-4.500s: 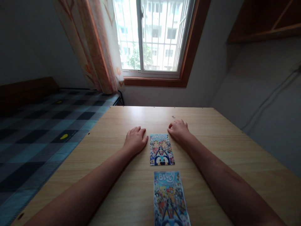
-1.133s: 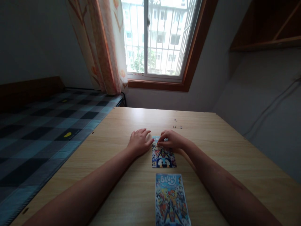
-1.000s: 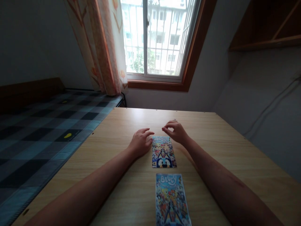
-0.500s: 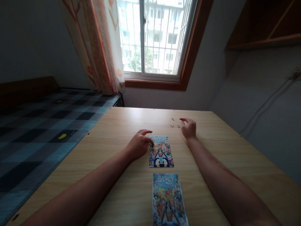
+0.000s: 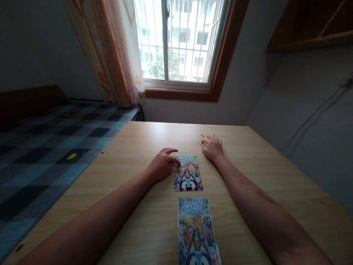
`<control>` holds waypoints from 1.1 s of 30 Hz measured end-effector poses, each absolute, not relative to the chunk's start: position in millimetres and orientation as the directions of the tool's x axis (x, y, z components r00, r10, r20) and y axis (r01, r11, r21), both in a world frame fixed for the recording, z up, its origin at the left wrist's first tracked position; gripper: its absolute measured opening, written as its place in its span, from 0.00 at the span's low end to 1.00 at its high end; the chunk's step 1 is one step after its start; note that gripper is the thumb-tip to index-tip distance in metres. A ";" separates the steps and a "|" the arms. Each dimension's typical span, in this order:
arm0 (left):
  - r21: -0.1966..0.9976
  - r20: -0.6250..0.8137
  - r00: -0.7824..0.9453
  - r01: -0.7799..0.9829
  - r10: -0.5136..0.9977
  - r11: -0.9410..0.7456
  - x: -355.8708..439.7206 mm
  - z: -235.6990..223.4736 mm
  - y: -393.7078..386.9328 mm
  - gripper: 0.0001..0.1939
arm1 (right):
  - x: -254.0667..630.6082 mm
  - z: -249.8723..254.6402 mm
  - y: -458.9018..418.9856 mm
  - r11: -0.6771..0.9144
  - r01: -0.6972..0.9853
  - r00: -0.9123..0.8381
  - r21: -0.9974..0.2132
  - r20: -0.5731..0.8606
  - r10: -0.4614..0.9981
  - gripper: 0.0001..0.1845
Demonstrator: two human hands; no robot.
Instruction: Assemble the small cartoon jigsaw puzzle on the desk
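Observation:
A small colourful jigsaw puzzle (image 5: 188,173) lies flat on the wooden table (image 5: 138,147), with a gap near its top. My left hand (image 5: 162,164) rests beside the puzzle's left edge, fingers loosely curled, one fingertip touching its upper left corner. My right hand (image 5: 212,147) lies flat on the table beyond the puzzle's top right corner, fingers stretched over some tiny loose puzzle pieces (image 5: 202,136). A printed reference picture (image 5: 197,232) with the same blue dog design lies nearer to me.
A bed with a blue and black checked cover (image 5: 55,147) runs along the table's left side. A window (image 5: 179,40) with a curtain (image 5: 110,51) is straight ahead. A grey wall (image 5: 303,110) stands to the right, with a wooden shelf (image 5: 311,22) above.
One second ago my right hand hovered pinched over the puzzle's top. It has moved away to the far right and now lies flat over the loose pieces. My left hand stayed put.

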State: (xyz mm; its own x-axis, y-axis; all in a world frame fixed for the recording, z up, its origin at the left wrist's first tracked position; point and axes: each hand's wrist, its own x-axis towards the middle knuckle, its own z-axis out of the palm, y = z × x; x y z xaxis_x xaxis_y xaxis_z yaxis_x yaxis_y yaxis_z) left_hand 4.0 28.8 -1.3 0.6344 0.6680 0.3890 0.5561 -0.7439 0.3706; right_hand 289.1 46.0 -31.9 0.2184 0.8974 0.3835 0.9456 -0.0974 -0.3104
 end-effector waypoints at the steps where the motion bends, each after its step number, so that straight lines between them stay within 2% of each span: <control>1: 0.369 0.385 0.637 0.557 0.668 -0.744 4.0 -1.5 29.5 0.21 | 288.6 -31.3 45.7 -0.096 0.947 0.214 -0.306 0.379 0.900 0.16; 7: 0.370 0.374 0.642 0.559 0.670 -0.742 5.3 -2.3 30.8 0.21 | 285.5 -27.4 42.8 -0.059 0.953 0.177 -0.296 0.391 0.903 0.13; 11: 0.413 0.385 0.615 0.553 0.688 -0.724 6.6 -2.2 29.0 0.21 | 286.0 -26.0 42.2 -0.047 0.947 0.178 -0.319 0.396 0.901 0.11; 16: 0.534 0.494 0.446 0.522 0.747 -0.665 4.1 -0.3 33.9 0.23 | 286.9 -26.2 43.3 -0.037 0.947 0.164 -0.319 0.383 0.909 0.11; 21: 0.608 0.513 0.292 0.540 0.807 -0.582 0.6 1.4 41.1 0.21 | 286.3 -26.1 43.4 -0.024 0.953 0.143 -0.302 0.378 0.915 0.12; 33: 0.656 0.484 0.262 0.523 0.835 -0.545 2.1 -1.2 42.7 0.23 | 281.0 -21.9 40.2 -0.036 0.962 0.136 -0.271 0.361 0.923 0.13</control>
